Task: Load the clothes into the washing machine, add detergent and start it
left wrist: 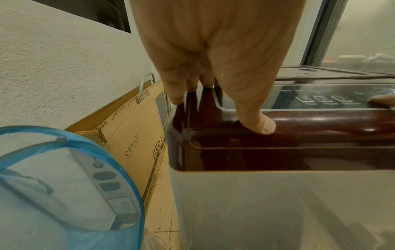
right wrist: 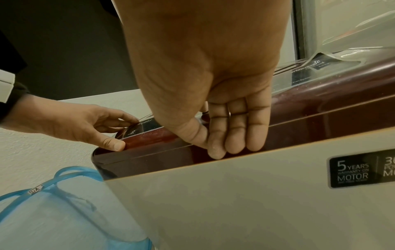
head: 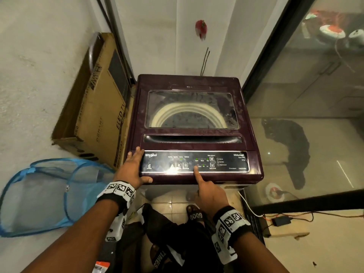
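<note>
A maroon top-loading washing machine (head: 197, 81) stands before me with its glass lid (head: 191, 109) down; the pale drum rim and something dark show through it. Small green lights glow on the front control panel (head: 226, 162). My left hand (head: 134, 166) rests on the machine's front left corner, fingers flat on top and thumb (left wrist: 262, 125) on the rounded front edge. My right hand (head: 206, 194) points its straight index fingertip (head: 196, 169) onto the panel just right of the numbered buttons, while its other fingers (right wrist: 237, 135) fold toward the palm. The blue mesh hamper (head: 39, 194) stands at the left.
A cardboard TV box (head: 98, 107) leans on the wall left of the machine. A glass partition (head: 305, 95) closes the right side. Cables and a black adapter (head: 280, 221) lie on the floor at the right. My sandalled foot (head: 194, 212) stands on the tiles.
</note>
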`<state>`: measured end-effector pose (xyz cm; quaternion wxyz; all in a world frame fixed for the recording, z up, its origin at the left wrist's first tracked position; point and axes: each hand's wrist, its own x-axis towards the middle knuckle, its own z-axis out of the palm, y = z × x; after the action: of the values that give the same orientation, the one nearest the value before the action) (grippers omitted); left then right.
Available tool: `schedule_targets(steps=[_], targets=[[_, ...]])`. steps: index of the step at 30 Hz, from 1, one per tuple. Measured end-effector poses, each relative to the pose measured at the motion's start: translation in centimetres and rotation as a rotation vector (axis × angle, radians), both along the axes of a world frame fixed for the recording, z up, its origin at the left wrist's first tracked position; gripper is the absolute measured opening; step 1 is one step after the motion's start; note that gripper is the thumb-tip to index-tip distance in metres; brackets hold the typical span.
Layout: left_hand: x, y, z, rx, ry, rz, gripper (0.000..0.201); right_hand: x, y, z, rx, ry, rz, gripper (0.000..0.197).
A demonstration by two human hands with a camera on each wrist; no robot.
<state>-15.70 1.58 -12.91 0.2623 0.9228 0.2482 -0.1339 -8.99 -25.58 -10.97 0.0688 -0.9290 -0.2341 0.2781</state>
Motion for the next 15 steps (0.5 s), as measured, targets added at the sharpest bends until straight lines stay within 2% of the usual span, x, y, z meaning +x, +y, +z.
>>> schedule_targets(steps=[7,10,13,15], targets=[[0.9,-0.5,0.4,0.043,0.090,-0.021,0.117,1.3,0.1,0.8,-0.033,-0.019,0.097,0.079],[2.1,-0.2,2.6,0.071,0.146,-0.046,0.107,2.9,0.4,1.9,-0.017,-0.023,0.088,0.062],[4.0,0.2,5.6,0.133,0.069,-0.056,0.090,5.4,0.6,3.3,-0.024,-0.052,0.106,0.036],[5.8,0.7,8.4,0.166,-0.029,-0.044,0.080,8.0,1.2,4.9,0.015,-0.132,0.112,0.032]])
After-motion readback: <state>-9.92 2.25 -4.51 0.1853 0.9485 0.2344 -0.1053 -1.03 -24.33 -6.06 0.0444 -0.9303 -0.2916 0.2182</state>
